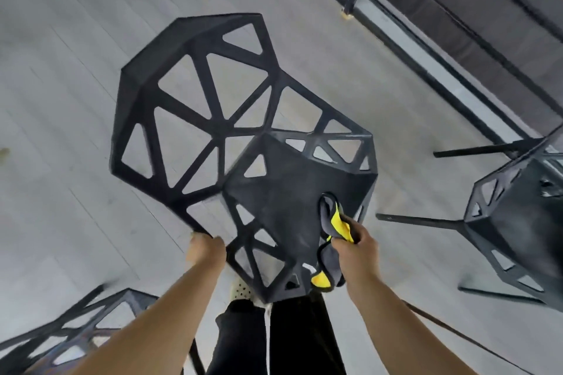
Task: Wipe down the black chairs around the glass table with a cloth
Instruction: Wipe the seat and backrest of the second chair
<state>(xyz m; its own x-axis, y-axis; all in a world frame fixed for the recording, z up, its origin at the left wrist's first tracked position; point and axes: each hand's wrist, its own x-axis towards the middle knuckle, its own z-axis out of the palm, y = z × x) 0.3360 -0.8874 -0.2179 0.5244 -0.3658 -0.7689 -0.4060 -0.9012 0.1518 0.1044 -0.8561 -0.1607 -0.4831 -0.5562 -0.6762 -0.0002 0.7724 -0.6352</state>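
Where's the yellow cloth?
In the head view, the yellow and grey cloth is right of centre, gripped by the right hand against the black lattice chair.

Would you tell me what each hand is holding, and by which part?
The left hand grips the black chair by its near edge; the right hand grips the cloth at its bunched middle.
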